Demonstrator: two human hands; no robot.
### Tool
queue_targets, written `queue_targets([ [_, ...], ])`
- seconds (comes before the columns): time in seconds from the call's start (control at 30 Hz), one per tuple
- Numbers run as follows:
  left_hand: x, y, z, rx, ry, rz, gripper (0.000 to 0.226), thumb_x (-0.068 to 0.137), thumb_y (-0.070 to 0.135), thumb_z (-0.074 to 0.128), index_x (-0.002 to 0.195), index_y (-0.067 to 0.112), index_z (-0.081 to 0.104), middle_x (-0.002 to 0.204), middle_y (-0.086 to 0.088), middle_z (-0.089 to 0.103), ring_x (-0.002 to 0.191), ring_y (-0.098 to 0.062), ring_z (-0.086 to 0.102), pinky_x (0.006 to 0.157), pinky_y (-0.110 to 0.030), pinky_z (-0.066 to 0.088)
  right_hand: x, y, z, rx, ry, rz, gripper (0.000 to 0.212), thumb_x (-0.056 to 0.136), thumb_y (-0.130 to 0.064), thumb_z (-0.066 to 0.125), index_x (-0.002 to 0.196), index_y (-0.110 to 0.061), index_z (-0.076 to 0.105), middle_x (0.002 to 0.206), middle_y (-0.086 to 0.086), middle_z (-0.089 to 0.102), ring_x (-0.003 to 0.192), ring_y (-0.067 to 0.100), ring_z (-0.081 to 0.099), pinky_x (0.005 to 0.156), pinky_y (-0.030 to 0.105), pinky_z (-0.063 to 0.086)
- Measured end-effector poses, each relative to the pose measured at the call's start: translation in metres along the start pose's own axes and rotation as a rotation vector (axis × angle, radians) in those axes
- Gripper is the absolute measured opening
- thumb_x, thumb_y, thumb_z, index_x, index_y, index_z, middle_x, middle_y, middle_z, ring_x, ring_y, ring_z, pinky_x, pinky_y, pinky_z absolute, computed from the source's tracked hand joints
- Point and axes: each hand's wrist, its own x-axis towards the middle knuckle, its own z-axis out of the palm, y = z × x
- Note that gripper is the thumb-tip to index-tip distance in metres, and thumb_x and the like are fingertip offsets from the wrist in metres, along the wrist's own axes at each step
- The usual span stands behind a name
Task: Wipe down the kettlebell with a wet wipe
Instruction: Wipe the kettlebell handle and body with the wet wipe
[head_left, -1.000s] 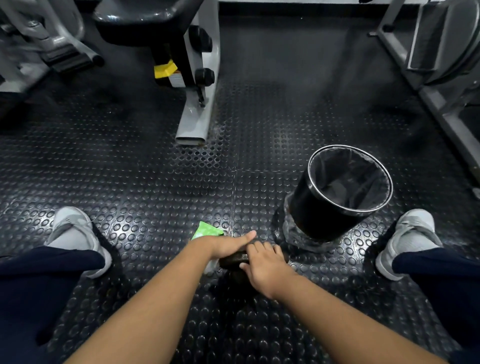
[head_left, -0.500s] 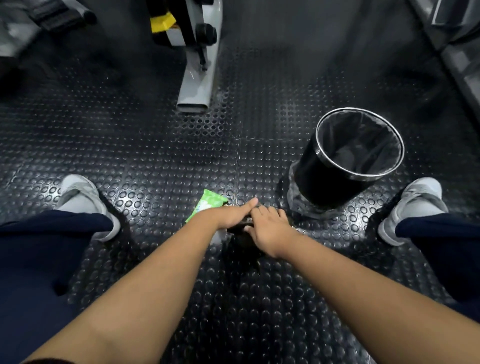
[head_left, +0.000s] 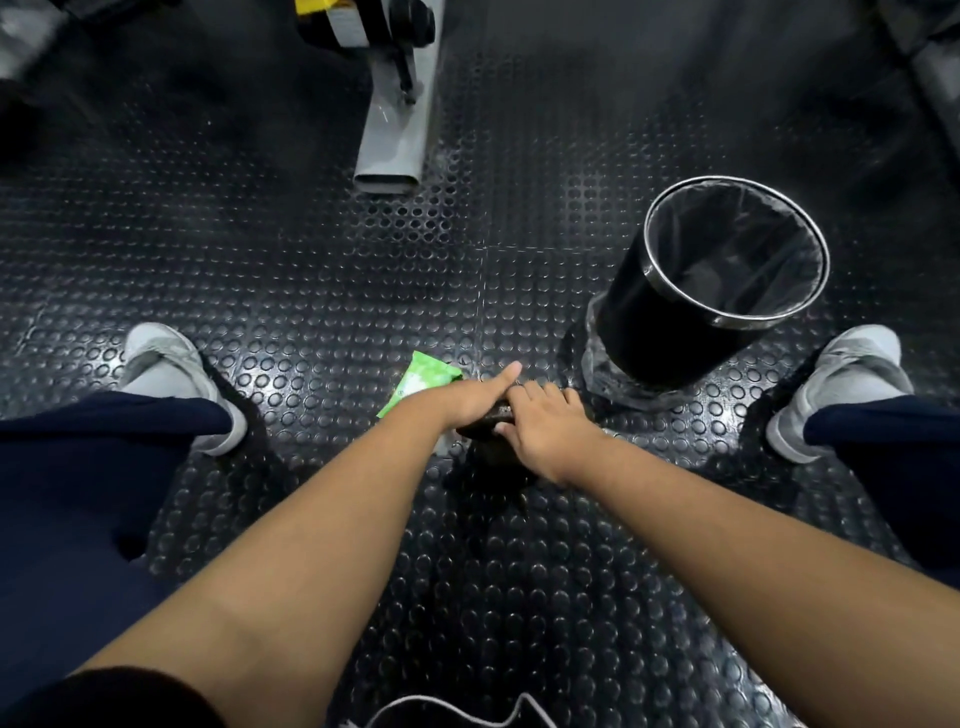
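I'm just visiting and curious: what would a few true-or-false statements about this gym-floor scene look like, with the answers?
1. Both hands rest on the kettlebell. True: the left hand and right hand meet on its handle.
2. The green wipe pack lies inside the bin. False: it lies on the studded floor beside the left hand.
3. A lined black bin stands to the right of the hands. True.
4. The person is barefoot. False: they wear grey shoes.
5. The kettlebell sits on a bench. False: it is on the floor between the feet.
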Motion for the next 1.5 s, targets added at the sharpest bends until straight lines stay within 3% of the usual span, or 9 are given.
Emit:
queue_targets([
  [0.2, -0.006, 0.0, -0.042, -0.031, -0.202, -0.06, 0.122, 0.067, 0.105, 0.012, 0.128, 0.014, 0.066, 0.135, -0.006, 0.063, 0.141, -0.042, 0.044, 0.116, -0.051, 0.03, 0.001, 0.002, 0.002, -0.011, 0.006, 0.002, 0.041, 0.106, -0.046, 0.037, 0.13, -0.014, 0.045, 0.133, 0.007, 0.05, 0.122, 0.029, 0.045, 0.108, 0.049, 0.032],
  [0.33, 0.0, -0.004, -0.041, -0.061, -0.195, -0.082, 0.123, 0.074, 0.1, 0.011, 0.153, 0.013, 0.046, 0.142, -0.009, 0.062, 0.144, -0.038, 0.04, 0.123, -0.056, 0.017, 0.001, 0.001, 0.001, 0.003, -0.005, 0.002, 0.041, 0.107, -0.046, 0.036, 0.133, -0.015, 0.044, 0.134, 0.007, 0.049, 0.122, 0.028, 0.044, 0.109, 0.05, 0.031],
  [0.5, 0.013, -0.018, -0.004, -0.001, -0.002, -0.029, 0.085, 0.091, 0.085, 0.027, 0.112, 0.013, 0.068, 0.129, -0.017, 0.066, 0.116, -0.033, 0.061, 0.107, -0.047, 0.041, 0.0, 0.0, -0.001, -0.01, -0.031, 0.013, 0.043, 0.107, -0.046, 0.036, 0.136, -0.014, 0.042, 0.136, 0.007, 0.048, 0.126, 0.029, 0.042, 0.112, 0.05, 0.03],
  [0.63, 0.008, -0.018, -0.029, 0.015, -0.141, -0.019, 0.112, 0.077, 0.097, 0.021, 0.122, 0.007, 0.071, 0.131, -0.012, 0.068, 0.125, -0.028, 0.058, 0.117, -0.047, 0.032, 0.0, 0.002, 0.0, -0.004, -0.02, 0.003, 0.043, 0.107, -0.047, 0.036, 0.135, -0.016, 0.043, 0.136, 0.006, 0.048, 0.125, 0.028, 0.042, 0.11, 0.049, 0.03],
  [0.77, -0.006, 0.001, -0.049, 0.1, -0.259, -0.02, 0.116, 0.079, 0.097, 0.01, 0.114, 0.01, 0.079, 0.112, 0.002, 0.074, 0.118, -0.019, 0.056, 0.106, -0.039, 0.031, 0.0, 0.003, 0.0, 0.005, -0.002, -0.008, 0.042, 0.106, -0.047, 0.036, 0.134, -0.016, 0.045, 0.135, 0.005, 0.049, 0.123, 0.027, 0.043, 0.108, 0.048, 0.03],
  [0.9, 0.002, 0.001, -0.023, 0.041, -0.201, -0.024, 0.123, 0.064, 0.107, 0.022, 0.14, 0.019, 0.062, 0.147, -0.011, 0.058, 0.142, -0.028, 0.045, 0.122, -0.052, 0.025, -0.002, 0.001, -0.001, -0.007, -0.013, -0.009, 0.044, 0.107, -0.047, 0.036, 0.135, -0.014, 0.044, 0.137, 0.007, 0.049, 0.124, 0.028, 0.043, 0.109, 0.049, 0.031],
  [1.07, 0.007, -0.002, -0.012, -0.039, -0.132, 0.002, 0.108, 0.065, 0.107, 0.027, 0.123, 0.027, 0.07, 0.136, -0.01, 0.065, 0.126, -0.03, 0.059, 0.117, -0.051, 0.035, -0.002, 0.0, -0.005, -0.01, -0.023, -0.009, 0.046, 0.107, -0.046, 0.036, 0.137, -0.012, 0.042, 0.138, 0.008, 0.048, 0.126, 0.028, 0.042, 0.113, 0.05, 0.03],
  [1.23, -0.004, 0.006, -0.036, -0.005, -0.216, -0.011, 0.122, 0.065, 0.106, 0.022, 0.133, 0.012, 0.064, 0.118, -0.01, 0.07, 0.12, -0.029, 0.061, 0.113, -0.042, 0.039, -0.002, 0.0, -0.006, -0.012, -0.032, -0.005, 0.043, 0.107, -0.047, 0.035, 0.134, -0.014, 0.044, 0.137, 0.008, 0.049, 0.125, 0.029, 0.043, 0.111, 0.05, 0.03],
  [1.5, 0.016, 0.001, -0.021, -0.014, -0.219, -0.056, 0.136, 0.047, 0.113, 0.031, 0.115, 0.003, 0.068, 0.108, -0.026, 0.07, 0.102, -0.047, 0.069, 0.107, -0.062, 0.046, -0.002, -0.001, -0.007, -0.009, -0.038, -0.004, 0.045, 0.107, -0.047, 0.036, 0.136, -0.013, 0.043, 0.139, 0.008, 0.048, 0.128, 0.029, 0.042, 0.113, 0.05, 0.029],
])
